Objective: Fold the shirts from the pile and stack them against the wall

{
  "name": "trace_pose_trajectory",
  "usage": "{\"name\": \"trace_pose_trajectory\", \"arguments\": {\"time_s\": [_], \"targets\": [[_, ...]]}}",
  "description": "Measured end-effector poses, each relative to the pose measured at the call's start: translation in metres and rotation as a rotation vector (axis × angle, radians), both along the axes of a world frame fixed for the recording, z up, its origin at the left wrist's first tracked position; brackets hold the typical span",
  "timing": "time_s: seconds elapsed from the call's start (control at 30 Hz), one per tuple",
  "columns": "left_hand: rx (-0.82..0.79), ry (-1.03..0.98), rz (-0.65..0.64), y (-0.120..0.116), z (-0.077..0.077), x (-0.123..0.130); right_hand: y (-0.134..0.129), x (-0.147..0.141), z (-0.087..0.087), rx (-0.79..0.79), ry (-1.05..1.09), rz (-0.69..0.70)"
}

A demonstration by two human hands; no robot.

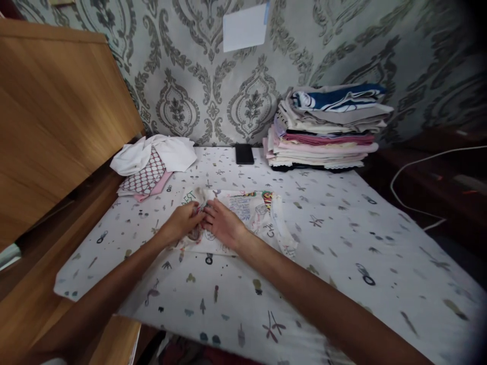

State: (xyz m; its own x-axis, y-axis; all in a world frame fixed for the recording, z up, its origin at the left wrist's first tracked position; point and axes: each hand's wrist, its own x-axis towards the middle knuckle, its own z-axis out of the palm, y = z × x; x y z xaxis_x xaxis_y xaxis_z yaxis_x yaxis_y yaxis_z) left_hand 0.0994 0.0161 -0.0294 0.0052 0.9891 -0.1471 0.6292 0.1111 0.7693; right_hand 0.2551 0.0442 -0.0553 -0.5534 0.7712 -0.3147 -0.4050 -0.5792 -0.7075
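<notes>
A white garment (261,218) with coloured handwriting and drawings lies folded into a rough rectangle in the middle of the table. Its exact kind is unclear because of the folding. At its left end, my left hand (181,222) pinches a bunched bit of the cloth. Right beside it, my right hand (225,224) has its fingers curled on the same bunched fabric, palm partly turned up. The fingertips of both hands nearly meet there, and the cloth between them is partly hidden.
A tall stack of folded clothes (323,137) stands at the back right. Near the wall lies a black flat object (244,154). White and patterned cloths (152,165) are heaped at the back left, beside a wooden cabinet (64,101). A patterned white sheet (335,263) covers the table.
</notes>
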Motion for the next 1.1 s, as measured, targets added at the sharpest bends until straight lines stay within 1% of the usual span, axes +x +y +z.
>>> {"name": "trace_pose_trajectory", "arguments": {"time_s": [0.1, 0.23, 0.37, 0.47, 0.6, 0.7, 0.87, 0.93, 1.0, 1.07, 1.1], "targets": [[-0.035, -0.006, -0.021, -0.004, -0.006, 0.003, 0.000, -0.003, 0.000, -0.022, 0.008, -0.006], [-0.048, -0.041, -0.070, -0.008, 0.000, 0.000, -0.001, -0.003, 0.006, -0.056, 0.018, -0.001], [-0.023, -0.099, -0.059, -0.010, 0.004, 0.006, -0.002, 0.003, 0.011, 0.020, 0.031, -0.001], [-0.045, -0.155, -0.057, -0.009, 0.002, 0.011, -0.003, 0.009, 0.010, 0.019, 0.024, -0.048], [-0.103, -0.241, -0.088, -0.008, -0.005, 0.014, -0.002, 0.015, 0.010, 0.042, 0.020, -0.045], [-0.141, -0.352, -0.075, -0.007, -0.007, 0.014, -0.001, 0.017, 0.013, 0.057, -0.010, -0.080], [-0.224, -0.504, -0.001, -0.004, -0.009, 0.017, 0.003, 0.021, 0.015, 0.130, -0.098, -0.108], [-0.236, -0.542, 0.005, -0.004, -0.010, 0.017, 0.008, 0.025, 0.013, 0.206, -0.189, -0.097], [-0.216, -0.543, -0.004, -0.006, -0.011, 0.016, 0.016, 0.027, 0.013, 0.365, -0.352, -0.109], [-0.118, -0.479, -0.031, -0.013, -0.010, 0.014, 0.026, 0.028, 0.013, 0.646, -0.572, -0.132], [-0.025, -0.402, -0.050, -0.018, -0.009, 0.012, 0.030, 0.027, 0.013, 0.817, -0.679, -0.136]]}}
